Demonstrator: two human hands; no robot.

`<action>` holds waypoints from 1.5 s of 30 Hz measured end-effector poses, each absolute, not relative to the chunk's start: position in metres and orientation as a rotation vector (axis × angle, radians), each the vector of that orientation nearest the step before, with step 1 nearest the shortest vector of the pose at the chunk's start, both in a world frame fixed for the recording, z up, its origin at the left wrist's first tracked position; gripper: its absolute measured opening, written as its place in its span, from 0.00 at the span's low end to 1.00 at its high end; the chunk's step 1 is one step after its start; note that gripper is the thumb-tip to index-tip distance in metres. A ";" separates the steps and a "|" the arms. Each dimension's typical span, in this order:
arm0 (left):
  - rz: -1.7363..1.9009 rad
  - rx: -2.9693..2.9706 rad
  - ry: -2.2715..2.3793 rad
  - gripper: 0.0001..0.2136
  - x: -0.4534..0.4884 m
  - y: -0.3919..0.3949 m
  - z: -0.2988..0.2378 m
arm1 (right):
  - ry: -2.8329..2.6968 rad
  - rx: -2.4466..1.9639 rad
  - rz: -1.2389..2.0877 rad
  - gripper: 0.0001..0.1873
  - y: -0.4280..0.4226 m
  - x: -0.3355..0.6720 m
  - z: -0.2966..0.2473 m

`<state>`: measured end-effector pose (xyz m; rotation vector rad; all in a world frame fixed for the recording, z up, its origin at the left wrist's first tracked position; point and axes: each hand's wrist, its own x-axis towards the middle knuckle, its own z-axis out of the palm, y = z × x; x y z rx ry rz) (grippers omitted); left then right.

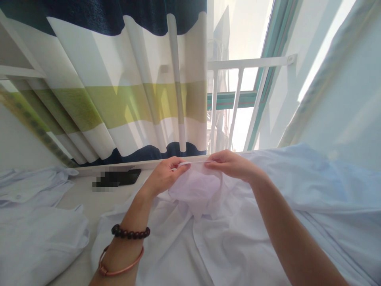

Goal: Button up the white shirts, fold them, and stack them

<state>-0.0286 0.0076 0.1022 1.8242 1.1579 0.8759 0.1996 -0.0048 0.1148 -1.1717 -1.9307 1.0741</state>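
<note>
1. The left hand (pixel 165 174) is pinched closed on the stretched hem of a thin white cotton garment (pixel 199 190).
2. The right hand (pixel 230 163), at 3 o'clock from it, pinches the same hem.
3. The garment lies bunched at centre; a flat black phone (pixel 125 176) sits at 9 o'clock.

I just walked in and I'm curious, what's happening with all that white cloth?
A person pinches one edge of a white garment between the left hand and the right hand, holding it taut. The rest lies rumpled on the table. More white clothes lie to the left, and a dark phone sits near the striped curtain.
</note>
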 end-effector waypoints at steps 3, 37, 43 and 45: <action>0.877 1.677 1.076 0.17 -0.028 0.005 0.105 | -1.864 -1.041 1.223 0.17 -0.008 0.202 0.118; 0.948 1.484 0.890 0.26 -0.059 -0.008 0.120 | -1.489 -0.960 1.431 0.20 -0.014 0.225 0.126; 0.942 1.697 0.992 0.20 -0.068 -0.004 0.122 | -1.413 -0.904 1.296 0.16 -0.011 0.227 0.125; 0.892 1.849 1.134 0.20 -0.067 -0.002 0.124 | -1.405 -0.838 1.293 0.16 -0.011 0.227 0.125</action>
